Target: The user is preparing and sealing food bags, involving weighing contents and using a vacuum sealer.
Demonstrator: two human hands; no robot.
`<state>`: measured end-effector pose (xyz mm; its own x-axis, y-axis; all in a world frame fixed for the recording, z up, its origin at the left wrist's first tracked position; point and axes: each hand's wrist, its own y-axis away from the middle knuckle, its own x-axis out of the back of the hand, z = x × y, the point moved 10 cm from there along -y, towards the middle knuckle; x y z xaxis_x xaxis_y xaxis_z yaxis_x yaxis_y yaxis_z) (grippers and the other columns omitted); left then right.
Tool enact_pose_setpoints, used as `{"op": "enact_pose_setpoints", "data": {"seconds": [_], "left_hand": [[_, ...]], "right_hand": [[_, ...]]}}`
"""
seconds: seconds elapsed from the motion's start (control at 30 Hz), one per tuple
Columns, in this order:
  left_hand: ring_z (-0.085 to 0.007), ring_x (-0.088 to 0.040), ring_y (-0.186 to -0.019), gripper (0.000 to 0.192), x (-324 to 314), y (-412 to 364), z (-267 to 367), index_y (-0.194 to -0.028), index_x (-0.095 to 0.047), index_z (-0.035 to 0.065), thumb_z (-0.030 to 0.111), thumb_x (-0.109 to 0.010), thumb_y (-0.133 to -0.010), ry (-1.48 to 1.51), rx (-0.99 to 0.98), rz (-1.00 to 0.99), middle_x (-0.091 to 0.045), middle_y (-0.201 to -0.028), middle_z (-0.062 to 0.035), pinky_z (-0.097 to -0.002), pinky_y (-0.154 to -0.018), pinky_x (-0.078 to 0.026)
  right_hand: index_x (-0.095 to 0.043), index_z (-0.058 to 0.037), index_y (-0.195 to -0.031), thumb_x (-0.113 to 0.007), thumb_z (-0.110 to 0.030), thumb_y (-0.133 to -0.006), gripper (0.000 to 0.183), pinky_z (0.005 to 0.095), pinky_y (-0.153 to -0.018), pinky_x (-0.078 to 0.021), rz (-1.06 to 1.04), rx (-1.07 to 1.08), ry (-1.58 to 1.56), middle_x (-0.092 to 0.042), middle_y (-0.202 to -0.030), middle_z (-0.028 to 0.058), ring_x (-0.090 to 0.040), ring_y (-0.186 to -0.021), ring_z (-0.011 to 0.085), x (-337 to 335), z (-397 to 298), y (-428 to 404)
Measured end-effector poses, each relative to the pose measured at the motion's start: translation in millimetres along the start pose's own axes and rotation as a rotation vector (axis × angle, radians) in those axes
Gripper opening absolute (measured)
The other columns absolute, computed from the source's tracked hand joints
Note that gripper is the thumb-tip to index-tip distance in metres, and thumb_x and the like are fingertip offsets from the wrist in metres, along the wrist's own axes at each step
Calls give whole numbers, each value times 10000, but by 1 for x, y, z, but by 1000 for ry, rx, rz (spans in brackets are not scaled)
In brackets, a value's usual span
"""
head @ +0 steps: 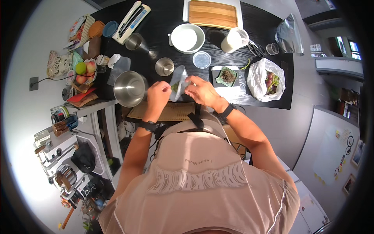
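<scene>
Both hands are over the near edge of the black table. My left hand (158, 95), fingers curled, is at the left side of a clear plastic bag (178, 79) with something green inside; whether it grips the bag is hard to see. My right hand (202, 91) pinches the bag's right side between thumb and fingers. A large steel bowl (130, 87) stands just left of my left hand, and a small steel cup (164, 66) is behind the bag. Right of my right hand, a green dish (227, 76) of dark dried bits rests on a black and white surface.
A white plastic bag of grapes (265, 80) lies at the right, near scissors (256, 48). Farther back are a white bowl (187, 38), a round lidded container (201, 60), a white jug (232, 42), a wooden tray (213, 13) and a bag sealer (131, 22). Fruit (85, 71) sits at the left.
</scene>
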<state>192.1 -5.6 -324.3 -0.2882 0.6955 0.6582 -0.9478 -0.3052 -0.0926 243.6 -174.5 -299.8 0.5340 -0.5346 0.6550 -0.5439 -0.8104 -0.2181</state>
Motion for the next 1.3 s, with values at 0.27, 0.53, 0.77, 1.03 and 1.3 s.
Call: {"op": "enact_pose_setpoints", "data": {"seconds": [0.27, 0.53, 0.77, 1.03, 1.3], "left_hand": [[-172, -707, -688, 75, 11, 10, -21, -883, -736, -5, 64, -738, -851, 159, 223, 28, -732, -795, -126, -290, -638, -530], [-71, -678, -707, 113, 6, 7, -1, -921, -752, -26, 82, -751, -888, 152, 232, 18, -750, -769, -61, -229, -654, -523], [-74, -675, -689, 102, 10, 9, -2, -922, -760, -15, 78, -749, -883, 166, 232, 89, -746, -756, -57, -229, -644, -519], [-195, -679, -613, 104, 16, 9, 19, -808, -702, -36, 52, -752, -832, 231, 128, 160, -697, -718, -147, -294, -581, -505], [-205, -669, -583, 135, 11, 11, 30, -762, -682, -22, 68, -758, -829, 210, 29, 160, -681, -684, -141, -298, -562, -496]], "right_hand": [[-382, -52, -1480, -896, -160, -548, 1070, 501, -1143, -355, 240, -524, 327, -421, -1469, 268, -410, -1359, 450, 80, 170, 131], [-407, -52, -1445, -874, -117, -556, 1006, 497, -1099, -376, 195, -473, 258, -520, -1371, 210, -474, -1290, 426, 74, 206, 147], [-486, -36, -1284, -832, -75, -542, 820, 453, -990, -481, 317, -336, 189, -560, -1268, 211, -570, -1145, 434, 86, 168, 132], [-478, -22, -1252, -862, -120, -542, 814, 460, -1015, -451, 395, -264, 108, -518, -1284, 234, -528, -1180, 409, 101, 25, 67], [-487, -15, -1252, -850, -144, -587, 769, 478, -1019, -443, 324, -425, 284, -480, -1298, 229, -478, -1193, 427, 64, -35, 31]]}}
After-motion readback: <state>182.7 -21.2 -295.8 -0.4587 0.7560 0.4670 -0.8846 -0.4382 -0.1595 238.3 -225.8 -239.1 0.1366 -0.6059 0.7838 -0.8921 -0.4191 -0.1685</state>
